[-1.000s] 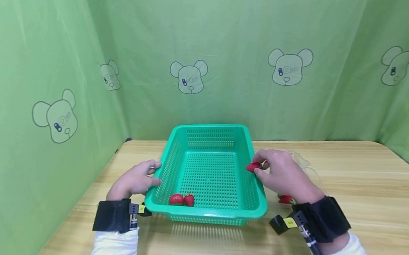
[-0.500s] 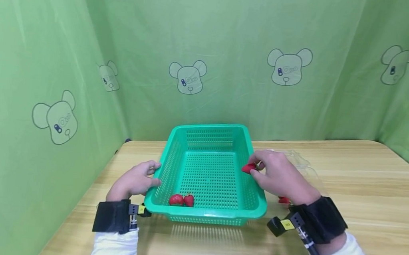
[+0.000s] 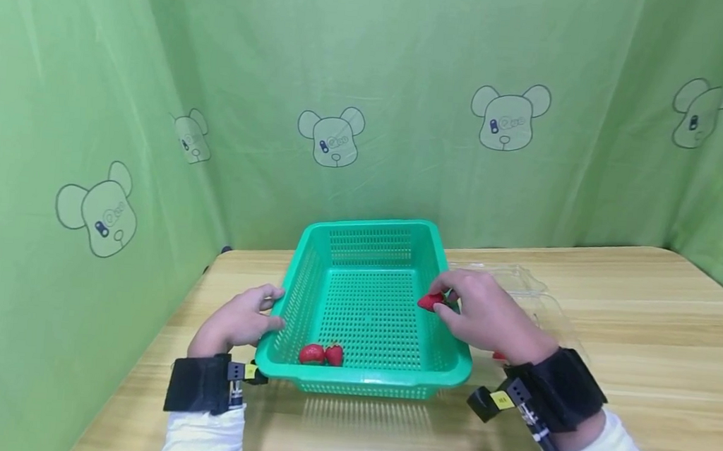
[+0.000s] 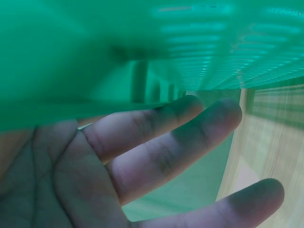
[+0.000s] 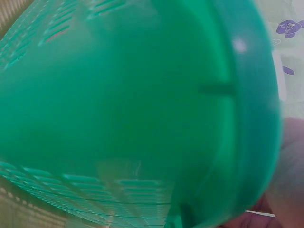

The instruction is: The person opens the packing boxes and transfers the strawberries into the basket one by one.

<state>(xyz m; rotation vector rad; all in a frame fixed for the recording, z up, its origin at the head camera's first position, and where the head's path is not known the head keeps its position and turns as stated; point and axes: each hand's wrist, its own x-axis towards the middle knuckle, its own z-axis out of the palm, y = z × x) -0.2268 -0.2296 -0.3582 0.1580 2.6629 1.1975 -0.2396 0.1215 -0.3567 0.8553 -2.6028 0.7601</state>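
A green plastic basket (image 3: 362,376) with slotted walls stands on the wooden table. My left hand (image 3: 235,323) holds its left rim, thumb over the edge; in the left wrist view the other fingers (image 4: 161,156) reach out below the rim. Over the right rim, my right hand (image 3: 488,312) pinches a red strawberry (image 3: 430,302) between thumb and fingertips, its tip pointing into the basket. Two strawberries, one larger (image 3: 312,353) and one smaller (image 3: 334,355), lie in the basket's near left corner. The basket's wall (image 5: 118,118) mostly fills the right wrist view and hides the held strawberry there.
A clear plastic box (image 3: 552,315) lies right of the basket, partly behind my right hand. A bit of red fruit (image 3: 499,355) shows beside the right wrist. A green curtain (image 3: 397,179) with bear heads surrounds the table (image 3: 665,334) at the back and left.
My right hand has moved left with the strawberry, from above the basket's right rim to just inside it. More of the clear box shows. The left hand and basket have stayed put.
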